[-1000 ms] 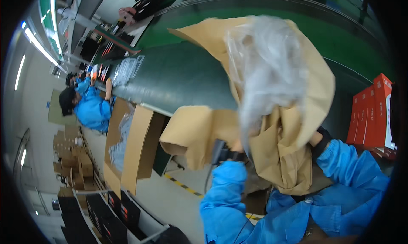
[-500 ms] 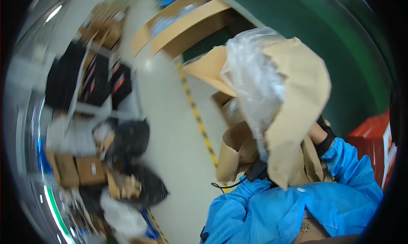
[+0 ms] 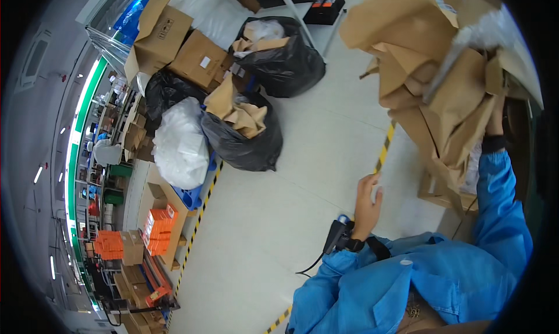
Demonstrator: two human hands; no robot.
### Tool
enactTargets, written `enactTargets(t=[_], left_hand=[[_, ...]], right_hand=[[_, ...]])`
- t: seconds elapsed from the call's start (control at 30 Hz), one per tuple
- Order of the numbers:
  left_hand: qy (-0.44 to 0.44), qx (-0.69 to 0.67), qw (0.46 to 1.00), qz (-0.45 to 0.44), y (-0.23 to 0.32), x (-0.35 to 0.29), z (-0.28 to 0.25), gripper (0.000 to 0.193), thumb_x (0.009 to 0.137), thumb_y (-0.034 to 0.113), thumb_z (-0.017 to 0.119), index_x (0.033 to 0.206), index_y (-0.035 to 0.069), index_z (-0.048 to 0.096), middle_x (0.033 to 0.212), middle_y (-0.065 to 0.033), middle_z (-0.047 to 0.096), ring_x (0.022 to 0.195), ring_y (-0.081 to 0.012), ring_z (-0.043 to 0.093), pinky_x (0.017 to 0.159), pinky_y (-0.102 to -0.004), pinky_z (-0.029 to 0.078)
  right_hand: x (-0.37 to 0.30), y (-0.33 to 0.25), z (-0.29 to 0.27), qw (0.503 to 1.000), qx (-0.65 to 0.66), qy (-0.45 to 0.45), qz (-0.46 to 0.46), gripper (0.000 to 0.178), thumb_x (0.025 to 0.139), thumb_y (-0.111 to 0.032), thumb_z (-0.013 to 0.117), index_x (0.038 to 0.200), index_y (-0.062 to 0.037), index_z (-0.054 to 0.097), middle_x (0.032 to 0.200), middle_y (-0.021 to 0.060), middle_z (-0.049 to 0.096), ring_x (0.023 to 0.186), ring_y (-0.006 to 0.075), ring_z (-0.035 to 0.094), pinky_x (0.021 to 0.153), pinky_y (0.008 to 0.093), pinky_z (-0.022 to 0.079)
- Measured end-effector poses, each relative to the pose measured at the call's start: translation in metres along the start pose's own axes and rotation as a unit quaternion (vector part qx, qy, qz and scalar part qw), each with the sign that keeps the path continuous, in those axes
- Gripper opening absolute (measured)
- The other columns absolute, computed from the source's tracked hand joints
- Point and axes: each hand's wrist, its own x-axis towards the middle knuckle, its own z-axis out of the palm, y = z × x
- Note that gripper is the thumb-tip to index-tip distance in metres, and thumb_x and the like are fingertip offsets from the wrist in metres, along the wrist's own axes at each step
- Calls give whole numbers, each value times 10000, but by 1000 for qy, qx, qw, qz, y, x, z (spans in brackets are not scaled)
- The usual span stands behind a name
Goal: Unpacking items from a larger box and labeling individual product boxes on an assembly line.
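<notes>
My right hand grips a large crumpled bundle of brown packing paper, held up at the right; the paper hides most of its fingers. Clear plastic film lies against the upper part of the paper. My left hand is raised below and left of the bundle, apart from it. It holds nothing, with thumb and fingers apart and slightly bent. A black device with a cable sits at my left wrist.
Across the floor at left, black bags hold brown paper beside a white plastic bag and cardboard boxes. Orange boxes stand farther along. Yellow-black tape marks the floor. Below the bundle is an open carton.
My view has swung left toward the bags. The paper bundle now appears higher and farther right, with my right hand in it. My left hand has come into sight, apart from the paper.
</notes>
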Motion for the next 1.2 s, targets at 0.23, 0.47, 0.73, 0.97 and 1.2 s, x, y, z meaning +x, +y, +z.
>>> enactTargets(t=[0.23, 0.47, 0.73, 0.97, 1.2], left_hand=[[95, 89, 982, -137, -129, 56, -184, 209, 821, 87, 463, 1017, 39, 515, 944, -91, 540, 871, -167, 515, 740, -270, 397], [325, 140, 903, -244, -286, 184, -282, 737, 687, 124, 649, 1247, -10, 189, 1147, -233, 314, 996, -306, 383, 827, -363, 335], [523, 271, 638, -496, -455, 318, -416, 674, 678, 143, 602, 1219, -34, 242, 1162, -272, 314, 977, -407, 408, 809, -437, 372], [664, -236, 636, -316, -494, 265, -494, 447, 859, 312, 366, 1160, -18, 384, 1151, -119, 437, 1020, -263, 447, 835, -367, 390], [624, -61, 705, -330, -447, 282, -570, 434, 866, 285, 382, 1035, -114, 411, 1010, -214, 479, 911, -261, 488, 761, -355, 392]], right_hand=[[-56, 38, 302, 994, -39, -45, 86, 353, 880, -226, 339, 1162, -14, 350, 1100, 62, 439, 974, 158, 442, 834, 271, 372], [29, 133, 536, 977, 198, -72, 8, 222, 846, -148, 413, 1016, -12, 455, 973, 62, 497, 846, 154, 496, 703, 286, 433], [-47, 347, 800, 857, -401, -161, -280, 225, 696, -45, 520, 908, 31, 526, 859, 238, 536, 841, 359, 505, 733, 421, 397], [-208, 478, 837, 842, -110, -527, -35, 287, 743, -92, 442, 1011, -3, 495, 991, 206, 508, 969, 317, 462, 847, 395, 344], [-292, 490, 889, 728, -102, -677, 29, 289, 746, -101, 437, 1012, -5, 496, 992, 201, 510, 955, 319, 474, 840, 393, 354]])
